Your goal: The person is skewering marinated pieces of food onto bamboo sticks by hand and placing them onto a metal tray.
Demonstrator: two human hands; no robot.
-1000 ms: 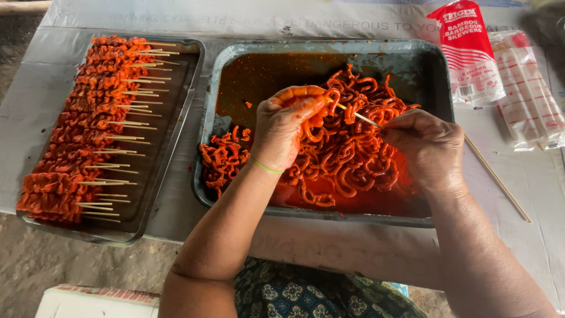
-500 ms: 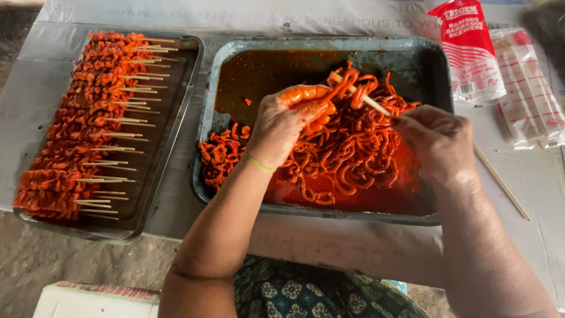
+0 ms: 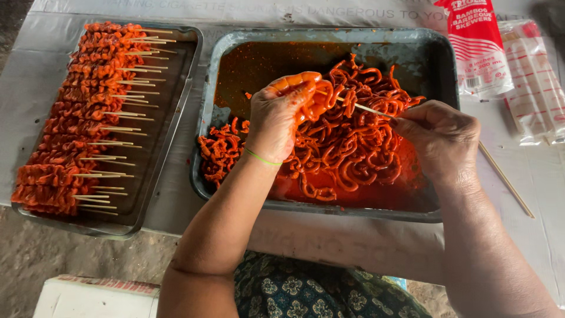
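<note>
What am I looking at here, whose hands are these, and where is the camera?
There is no machine here. The camera is worn on a person's head and looks down at their own two bare hands over a table. The left hand pinches a strip of orange-red marinated meat. The right hand holds a thin bamboo skewer, its tip pointing into that strip. Under the hands sits a metal tray holding a heap of the same curly strips in red sauce. To the left, a second tray carries rows of finished skewers. At the upper right lie packets of skewers, and one loose stick rests on the table.
</note>
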